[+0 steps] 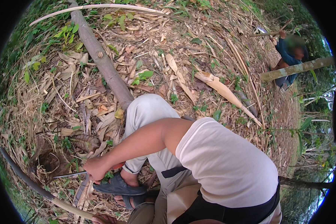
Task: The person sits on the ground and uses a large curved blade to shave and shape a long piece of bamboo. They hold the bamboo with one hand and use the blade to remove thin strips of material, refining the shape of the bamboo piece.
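My right hand (pixel 95 168) is closed round a knife, its thin blade (pixel 69 174) pointing left, low over the leaf litter. The fist hides most of the handle. At the lower edge my left hand (pixel 103 219), partly cut off by the frame, grips a long curved stick (pixel 33 185). That stick looks dark toward its far left end and pale, as if stripped of bark, close to the hand. The blade hangs above the stick in the picture; no contact between them shows. Beneath my right wrist is my sandalled foot (pixel 119 184).
A thick branch (pixel 100 56) slopes down toward my bent knee (pixel 149 106). Pale split wood (pixel 220 87) and a long, bowed pale strip (pixel 97 6) lie among dry leaves and shavings. At the upper right another person (pixel 287 56) holds a stick near a slanting trunk (pixel 296 69).
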`<state>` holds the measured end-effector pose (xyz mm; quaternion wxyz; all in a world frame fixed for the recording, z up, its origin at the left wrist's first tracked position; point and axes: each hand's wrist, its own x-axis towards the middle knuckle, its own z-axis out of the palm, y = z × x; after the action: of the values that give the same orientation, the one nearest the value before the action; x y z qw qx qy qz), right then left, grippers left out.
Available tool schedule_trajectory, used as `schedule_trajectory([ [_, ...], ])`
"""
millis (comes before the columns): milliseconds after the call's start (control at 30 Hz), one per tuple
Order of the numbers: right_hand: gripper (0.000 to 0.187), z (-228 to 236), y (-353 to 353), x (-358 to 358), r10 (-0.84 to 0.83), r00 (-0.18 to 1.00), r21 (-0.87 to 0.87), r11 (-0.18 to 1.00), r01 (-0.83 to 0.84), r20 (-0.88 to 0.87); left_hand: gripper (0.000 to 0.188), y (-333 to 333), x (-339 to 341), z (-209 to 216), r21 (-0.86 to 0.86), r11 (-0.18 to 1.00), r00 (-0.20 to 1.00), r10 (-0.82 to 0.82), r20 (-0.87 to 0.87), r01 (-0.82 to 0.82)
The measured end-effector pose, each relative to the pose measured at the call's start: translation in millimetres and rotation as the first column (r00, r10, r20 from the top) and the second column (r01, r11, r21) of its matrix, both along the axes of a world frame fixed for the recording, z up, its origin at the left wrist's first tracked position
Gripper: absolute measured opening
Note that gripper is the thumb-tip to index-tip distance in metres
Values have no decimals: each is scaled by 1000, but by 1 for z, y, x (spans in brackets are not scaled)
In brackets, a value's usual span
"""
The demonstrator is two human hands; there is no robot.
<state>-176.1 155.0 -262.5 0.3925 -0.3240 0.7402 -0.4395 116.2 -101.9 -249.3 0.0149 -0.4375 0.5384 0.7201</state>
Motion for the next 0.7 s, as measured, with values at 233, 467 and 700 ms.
schedule_trajectory([
  [233, 26, 4, 3, 5, 8, 994, 19, 1000, -6, -113, 43, 45, -19, 24, -228, 973, 1000, 23, 8, -21],
  [467, 42, 40, 19, 8, -90, 994, -114, 990, 82, -63, 44, 95, -49, 57, -351, 922, 971, 213, 108, -163],
  [700, 45, 71, -6, 29, -4, 899, -216, 971, -101, -437, 37, 89, -51, 95, -212, 971, 991, 122, 50, -109],
])
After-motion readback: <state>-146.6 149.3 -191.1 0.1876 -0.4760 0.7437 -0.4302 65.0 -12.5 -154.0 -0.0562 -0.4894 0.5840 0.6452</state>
